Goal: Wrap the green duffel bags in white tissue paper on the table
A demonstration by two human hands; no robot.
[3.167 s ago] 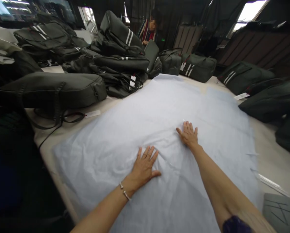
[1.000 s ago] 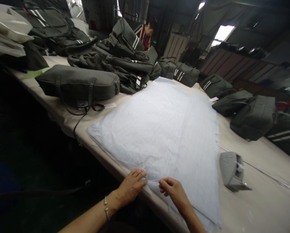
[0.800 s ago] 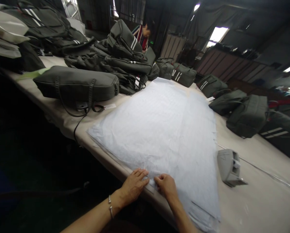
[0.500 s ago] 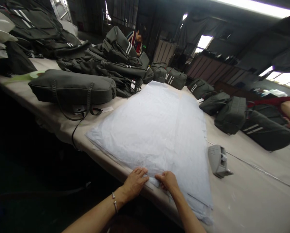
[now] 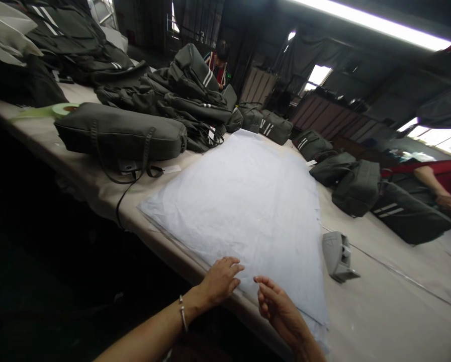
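A broad stack of thin, whitish sheets point(image 5: 240, 201), slightly wrinkled, lies across the table to its near edge. My left hand point(image 5: 221, 281), with a bracelet at its wrist, rests at the near edge of the sheets with its fingers apart. Close by on the right, my right hand point(image 5: 280, 309) is raised slightly over the same edge. Its thumb and forefinger are pinched together; anything between them is too small to make out. A grey tape dispenser point(image 5: 337, 256) stands beside the sheets on the right.
Dark bags point(image 5: 119, 130) lie left of the sheets, with more heaped behind. A roll of pale green tape point(image 5: 64, 109) sits at the left. Along the right stand several dark bags point(image 5: 412, 211); a co-worker's hand point(image 5: 446, 198) is near one. Another person point(image 5: 217, 65) is at the back.
My right hand has come off the sheets' edge, turned and lifted, its fingers pinched. My left hand's fingers have spread slightly. The co-worker's hand at right has shifted over the bag.
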